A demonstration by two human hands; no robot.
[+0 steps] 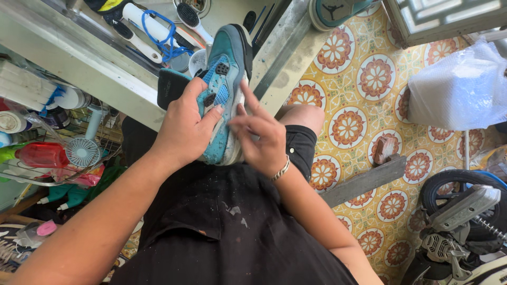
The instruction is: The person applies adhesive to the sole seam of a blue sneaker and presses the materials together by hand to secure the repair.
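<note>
One head-worn camera looks steeply down, close over the lap and the tiled floor (369, 79).

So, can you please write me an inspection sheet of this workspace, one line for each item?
Surface: the person's lap in black shorts; a pale shelf edge lies in front.
Job's things: a teal sneaker, sole side turned to the right, toe pointing away.
Clutter: brushes on the shelf, bottles and a small fan at the left, a white plastic bag at the right.
Hands: left hand grips the sneaker's upper; right hand presses its fingers on the sole edge.
Cables: a blue cord looped on the shelf.
Surroundings: floral tiled floor, a motorbike at lower right.
</note>
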